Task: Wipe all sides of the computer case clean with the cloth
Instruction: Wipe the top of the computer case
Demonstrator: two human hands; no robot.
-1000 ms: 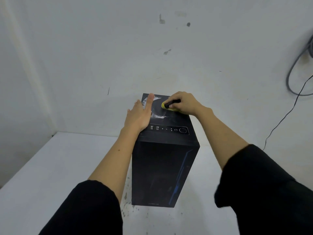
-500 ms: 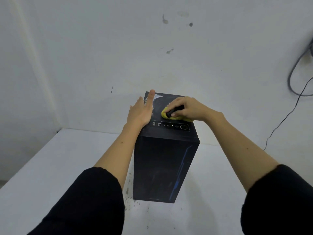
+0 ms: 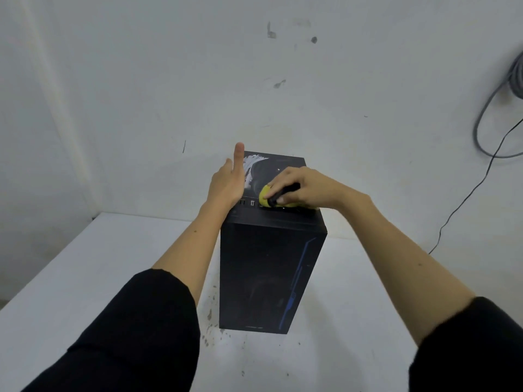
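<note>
Gripping the cloth (image 3: 266, 197) at the case (image 3: 271, 267) top's near edge, the right hand (image 3: 305, 188) had unwiped top beyond; left hand (image 3: 229, 182) braced flat, fingers straight.

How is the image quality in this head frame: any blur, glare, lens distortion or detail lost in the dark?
Head view: light is soft and even, shadows faint; the cables at the right edge smear and bow from wide-angle distortion; the computer case front is so dark that little detail shows; the right hand and yellow cloth look slightly soft; no strong glare.
</note>
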